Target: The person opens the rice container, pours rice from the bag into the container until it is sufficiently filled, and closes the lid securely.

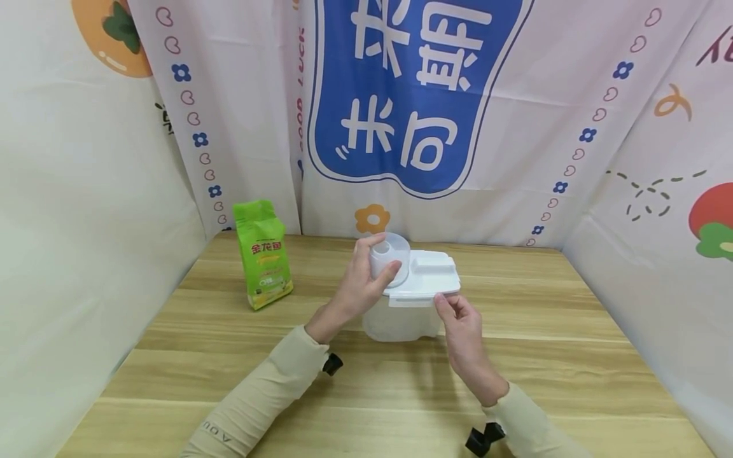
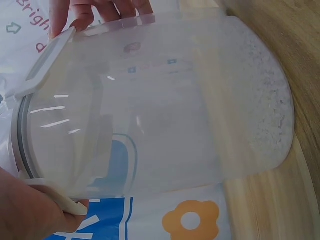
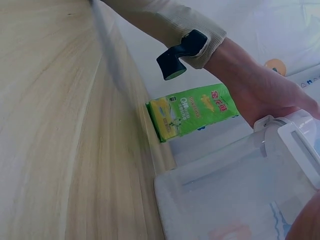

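Observation:
A translucent storage container (image 1: 397, 321) with a white lid (image 1: 426, 280) stands upright on the table. A clear round cup (image 1: 401, 245) sits on the lid's left part. My left hand (image 1: 363, 273) grips that end of the lid, with the thumb over the cup; in the left wrist view its fingers lie at a side latch (image 2: 59, 197). At the near right corner my right hand (image 1: 464, 327) pinches the end of the front latch (image 1: 412, 300), which also shows in the right wrist view. The container's base looks speckled; what causes this I cannot tell.
A green bag (image 1: 263, 257) with yellow at its base stands upright to the container's left. The wooden table (image 1: 366, 407) ends at printed cloth walls (image 1: 252, 127) behind and at both sides. Black wrist mounts (image 1: 485, 439) stick out from the sleeves.

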`<state>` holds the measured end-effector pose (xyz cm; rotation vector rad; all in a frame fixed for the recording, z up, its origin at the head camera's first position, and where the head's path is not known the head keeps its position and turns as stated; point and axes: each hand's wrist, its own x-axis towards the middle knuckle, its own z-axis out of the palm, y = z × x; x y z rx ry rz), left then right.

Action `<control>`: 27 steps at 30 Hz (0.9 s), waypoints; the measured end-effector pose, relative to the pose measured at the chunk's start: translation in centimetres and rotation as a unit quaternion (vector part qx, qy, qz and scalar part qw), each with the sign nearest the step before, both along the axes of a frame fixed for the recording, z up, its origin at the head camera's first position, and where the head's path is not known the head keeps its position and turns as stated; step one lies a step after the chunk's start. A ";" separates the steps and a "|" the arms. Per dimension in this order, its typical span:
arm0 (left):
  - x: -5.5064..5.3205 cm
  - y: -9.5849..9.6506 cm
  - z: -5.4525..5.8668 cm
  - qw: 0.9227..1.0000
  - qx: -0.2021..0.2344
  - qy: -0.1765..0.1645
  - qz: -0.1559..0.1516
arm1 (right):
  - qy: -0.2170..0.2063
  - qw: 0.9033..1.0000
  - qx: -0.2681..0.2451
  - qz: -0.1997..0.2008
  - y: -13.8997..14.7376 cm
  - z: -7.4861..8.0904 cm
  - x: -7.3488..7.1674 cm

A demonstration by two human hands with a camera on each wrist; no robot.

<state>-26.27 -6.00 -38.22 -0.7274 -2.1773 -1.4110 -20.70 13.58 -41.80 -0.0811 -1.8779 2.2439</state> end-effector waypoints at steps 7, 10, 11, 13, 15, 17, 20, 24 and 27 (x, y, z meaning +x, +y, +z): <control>0.1 0.2 0.1 1.000 0.007 -0.013 0.001 | 0.000 0.998 0.056 0.021 0.0 0.2 0.3; 0.2 0.2 0.1 1.000 0.007 -0.017 0.003 | 0.001 0.998 0.057 0.024 0.0 0.3 0.4; 0.2 0.3 0.2 1.000 0.006 -0.017 0.004 | 0.001 0.998 0.057 0.025 0.0 0.3 0.4; 0.3 0.2 0.2 1.000 0.006 -0.017 0.004 | 0.000 0.998 0.057 0.029 0.0 0.3 0.5; 0.3 0.2 0.2 1.000 0.005 -0.016 0.005 | -0.001 0.998 0.059 0.033 0.0 0.4 0.4; 0.2 0.2 0.2 1.000 0.004 -0.012 0.007 | -0.002 0.997 0.063 0.034 0.0 0.4 0.4; 0.2 0.2 0.2 1.000 0.005 -0.007 0.007 | -0.003 0.997 0.067 0.031 0.0 0.4 0.2; 0.2 0.2 0.1 1.000 0.006 -0.002 0.008 | -0.007 0.997 0.071 0.024 -0.1 0.3 0.1; 0.1 0.2 0.0 1.000 0.005 -0.001 0.010 | -0.012 0.997 0.072 0.020 0.0 0.3 0.1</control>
